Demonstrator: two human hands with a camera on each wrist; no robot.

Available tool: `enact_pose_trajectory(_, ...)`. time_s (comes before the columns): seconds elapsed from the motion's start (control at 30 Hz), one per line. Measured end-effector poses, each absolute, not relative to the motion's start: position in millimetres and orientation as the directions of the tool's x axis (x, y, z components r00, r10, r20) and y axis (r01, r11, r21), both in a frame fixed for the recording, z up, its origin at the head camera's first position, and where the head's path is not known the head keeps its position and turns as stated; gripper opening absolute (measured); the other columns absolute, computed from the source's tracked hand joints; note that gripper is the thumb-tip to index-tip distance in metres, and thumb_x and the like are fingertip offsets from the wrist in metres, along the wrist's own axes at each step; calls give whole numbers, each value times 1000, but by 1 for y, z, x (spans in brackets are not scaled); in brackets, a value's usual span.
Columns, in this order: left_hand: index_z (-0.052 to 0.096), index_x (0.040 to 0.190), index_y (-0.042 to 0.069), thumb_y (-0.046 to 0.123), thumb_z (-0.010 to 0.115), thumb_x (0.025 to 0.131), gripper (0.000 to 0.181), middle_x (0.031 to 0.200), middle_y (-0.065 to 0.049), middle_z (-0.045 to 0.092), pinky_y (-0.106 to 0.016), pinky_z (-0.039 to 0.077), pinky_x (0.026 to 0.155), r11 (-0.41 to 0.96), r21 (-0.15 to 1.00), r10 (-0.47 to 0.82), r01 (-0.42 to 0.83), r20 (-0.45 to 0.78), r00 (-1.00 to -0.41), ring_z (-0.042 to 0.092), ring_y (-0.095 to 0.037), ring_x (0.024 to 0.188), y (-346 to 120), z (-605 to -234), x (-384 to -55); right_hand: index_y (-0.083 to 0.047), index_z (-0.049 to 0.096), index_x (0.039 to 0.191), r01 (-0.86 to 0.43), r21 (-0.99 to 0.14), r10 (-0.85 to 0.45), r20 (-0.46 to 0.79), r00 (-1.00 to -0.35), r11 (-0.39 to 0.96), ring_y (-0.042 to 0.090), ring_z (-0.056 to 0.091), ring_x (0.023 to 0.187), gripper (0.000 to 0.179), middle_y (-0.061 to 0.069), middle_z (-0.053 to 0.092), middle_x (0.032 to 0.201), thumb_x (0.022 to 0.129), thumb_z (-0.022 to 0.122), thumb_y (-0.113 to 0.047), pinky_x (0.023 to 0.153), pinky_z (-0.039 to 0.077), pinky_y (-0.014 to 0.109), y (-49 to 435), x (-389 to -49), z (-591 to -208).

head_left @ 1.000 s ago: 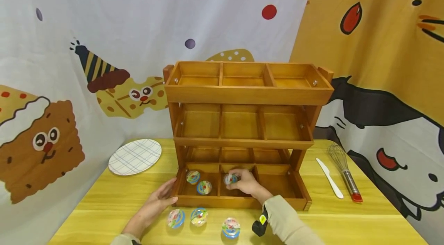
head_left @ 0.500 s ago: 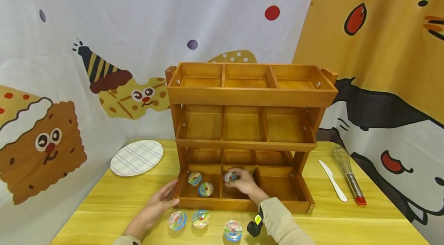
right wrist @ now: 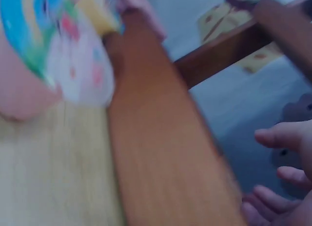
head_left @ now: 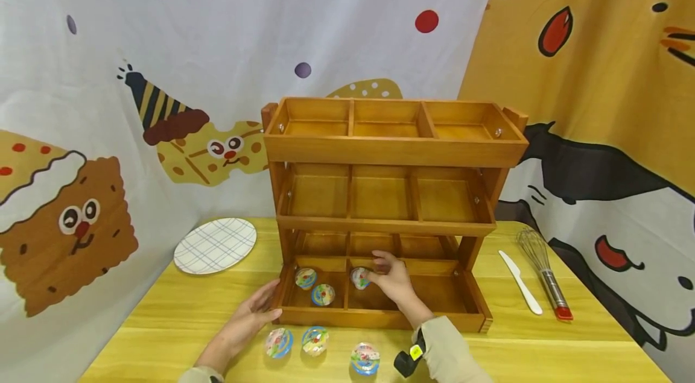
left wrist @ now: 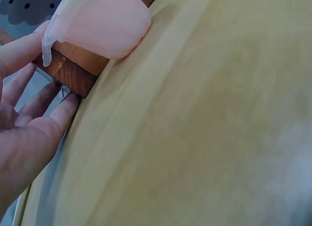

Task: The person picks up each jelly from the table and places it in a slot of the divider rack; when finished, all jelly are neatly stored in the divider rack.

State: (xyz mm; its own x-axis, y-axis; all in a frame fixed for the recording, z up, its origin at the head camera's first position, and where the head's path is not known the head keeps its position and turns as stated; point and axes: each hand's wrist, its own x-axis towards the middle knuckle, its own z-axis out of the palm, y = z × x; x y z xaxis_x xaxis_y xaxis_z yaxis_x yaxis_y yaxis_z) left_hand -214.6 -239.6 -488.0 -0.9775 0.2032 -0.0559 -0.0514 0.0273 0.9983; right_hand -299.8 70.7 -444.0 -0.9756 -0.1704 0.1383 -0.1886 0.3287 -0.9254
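My right hand [head_left: 396,283] is over the middle compartment of the bottom tray of a wooden shelf rack [head_left: 402,154]. Its fingers are spread, with the thumb close to a small foil-lidded jelly cup [head_left: 358,278]; whether they touch is unclear. Two similar cups, one farther back [head_left: 305,278] and one nearer [head_left: 323,295], sit in the left compartment. My left hand [head_left: 241,322] rests against the tray's left front corner, fingers along the side and thumb at the front. Three more cups stand before the rack: a left cup [head_left: 279,343], a middle cup [head_left: 315,341] and a right cup [head_left: 365,359].
A white checked plate [head_left: 215,246] lies at the left back of the wooden table [head_left: 146,316]. To the right of the rack are a white knife [head_left: 521,283] and a whisk [head_left: 545,271] with a red end. Printed curtains [head_left: 228,27] hang behind.
My right hand has let go of the jelly cup in the middle compartment; its fingers have spread and moved slightly right. The left hand stays at the tray's corner.
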Motion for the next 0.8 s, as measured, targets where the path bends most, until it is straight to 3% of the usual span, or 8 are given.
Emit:
enact_pose_trajectory(0.17,15,142,14,15,58,83,73,149,-20,2,-66,8,102,28,998,213,-54,-59,-975,0,-46,133,-240,-491,-214,-6,48,122,-187,-970,-346,124,-930,156,16,60,90,52,20,59,109,77,68,-19,79,52,30,87,-268,-426)
enact_pose_trajectory(0.37,15,142,14,17,59,83,74,149,-20,1,-64,7,103,26,998,217,-65,-69,-974,-1,-45,133,-241,-491,-215,4,45,122,-255,-965,-616,166,-770,60,15,58,94,47,28,55,110,81,62,-13,81,51,24,105,-232,-433)
enact_pose_trajectory(0.57,17,142,15,17,59,82,73,149,-19,4,-64,9,103,21,998,207,-54,-57,-977,1,-45,133,-241,-492,-217,3,49,118,-292,-944,-666,118,-736,156,16,55,102,48,26,54,116,78,66,-16,84,49,24,113,-213,-460)
enact_pose_trajectory(0.8,17,142,14,16,58,83,72,149,-20,4,-63,10,104,25,999,209,-42,-47,-977,3,-46,133,-241,-493,-219,2,47,121,-239,-967,-749,90,-657,94,6,57,98,50,20,57,113,77,66,-14,83,47,19,111,-206,-481)
